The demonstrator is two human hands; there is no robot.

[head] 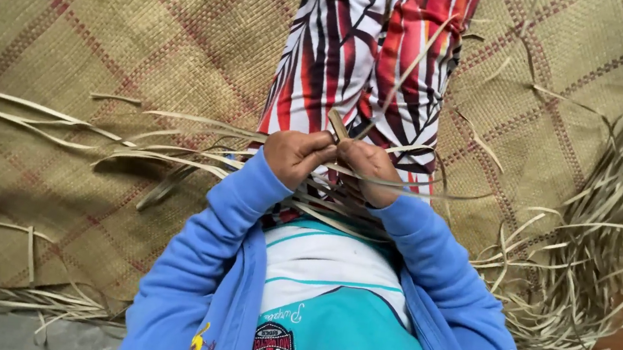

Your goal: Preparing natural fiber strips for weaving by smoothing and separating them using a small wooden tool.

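Dried palm strip (pixel 384 101) is running toward the upper right from my left hand (pixel 296 155) and right hand (pixel 369 170), both pinching its lower end at frame centre.

The tan woven straw mat with red lines (pixel 107 31) lies under everything. The loose heap of dried leaf strips (pixel 593 265) sits at three o'clock; the long flat dried strips (pixel 56 124) fan toward nine o'clock.
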